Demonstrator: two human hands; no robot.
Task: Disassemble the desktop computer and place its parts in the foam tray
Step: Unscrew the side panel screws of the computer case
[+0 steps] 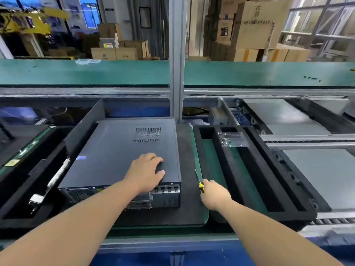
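left hand (147, 172) flat with fingers spread on the closed desktop computer case (123, 160) lying on the black mat (187, 208), likely to steady it, right hand (215, 194) curled around a yellow-handled screwdriver (199, 182) beside the foam tray (259, 181), probably readying for the rear screws

Ahead of you a green conveyor belt (115, 72) runs the full width, with a clear plastic bag (87, 61) lying on its far edge. A grey aluminium post (177, 54) rises through the middle of your view. Behind the belt you have stacked cardboard boxes (251, 27) on the right and lower cartons (119, 48) on the left. To your right, grey metal panels (324, 175) lie on roller tracks.
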